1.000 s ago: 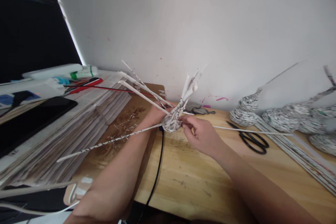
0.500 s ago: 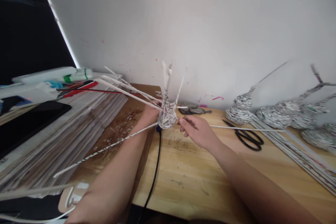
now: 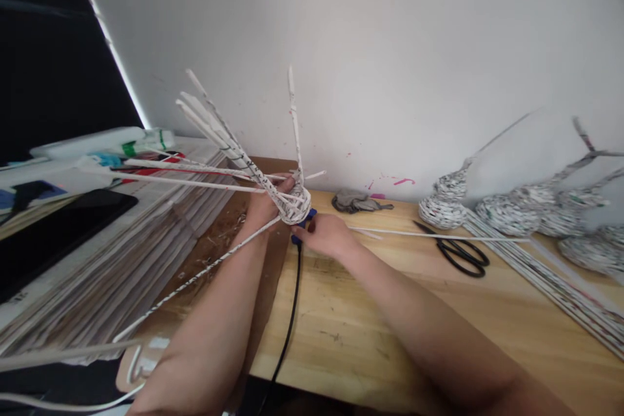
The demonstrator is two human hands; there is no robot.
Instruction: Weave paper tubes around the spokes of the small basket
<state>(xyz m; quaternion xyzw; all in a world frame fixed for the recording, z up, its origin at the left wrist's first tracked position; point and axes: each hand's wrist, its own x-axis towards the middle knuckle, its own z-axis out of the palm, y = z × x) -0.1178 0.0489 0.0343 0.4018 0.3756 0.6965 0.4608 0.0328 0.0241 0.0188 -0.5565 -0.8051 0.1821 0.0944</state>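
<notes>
A small woven ball of rolled newspaper tubes (image 3: 295, 205) is held above the wooden table (image 3: 370, 312), with several long loose tubes (image 3: 214, 127) fanning up and to the left from it. My left hand (image 3: 266, 201) is closed round the ball from behind. My right hand (image 3: 326, 235) is just below and right of it, fingers curled over a blue object (image 3: 303, 224) at the end of a black cable (image 3: 287, 331). One thin tube (image 3: 429, 236) runs from under that hand to the right along the table.
Black scissors (image 3: 461, 253) lie to the right. Finished woven paper pieces (image 3: 511, 214) and a bundle of paper tubes (image 3: 550, 279) sit at far right. A grey rag (image 3: 358, 201) lies by the wall. Stacked newspapers (image 3: 121, 253) and a dark tablet (image 3: 53, 227) fill the left.
The woven ball has tilted so its loose tubes swung from upright to the left. My right hand moved left and down onto the blue object under the ball.
</notes>
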